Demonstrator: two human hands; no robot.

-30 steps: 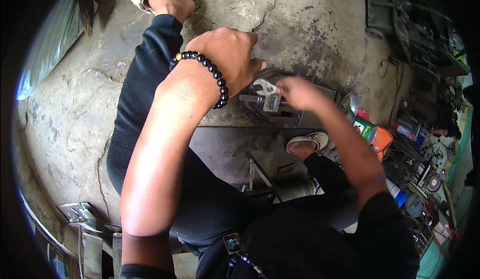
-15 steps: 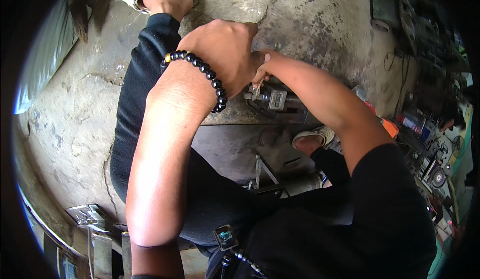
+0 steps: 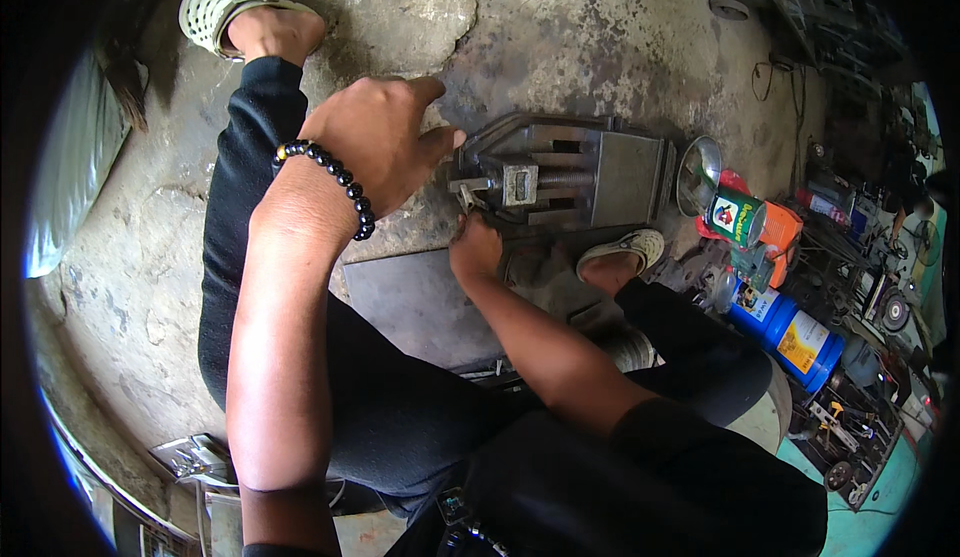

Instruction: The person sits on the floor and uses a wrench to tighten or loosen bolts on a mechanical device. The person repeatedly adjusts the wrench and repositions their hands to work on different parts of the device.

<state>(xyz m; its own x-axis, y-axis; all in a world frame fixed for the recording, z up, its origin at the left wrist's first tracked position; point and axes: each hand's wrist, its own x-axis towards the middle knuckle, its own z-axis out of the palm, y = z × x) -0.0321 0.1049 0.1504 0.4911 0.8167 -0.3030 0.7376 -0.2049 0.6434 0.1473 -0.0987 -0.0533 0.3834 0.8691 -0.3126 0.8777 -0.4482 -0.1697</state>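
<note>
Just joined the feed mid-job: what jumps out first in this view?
The grey metal vise lying on the cracked concrete floor at upper centre draws the eye, with both hands at its near end. The left hand, with a black bead bracelet on its wrist, rests at the vise's left end, while the right hand works just below it. At the right edge sits a clutter of cans, including a blue bottle.

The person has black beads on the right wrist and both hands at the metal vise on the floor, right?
Not quite. The head view shows the black beads on the left wrist, not the right. The rest holds: the left hand and the right hand are both at the metal vise on the concrete floor.
</note>
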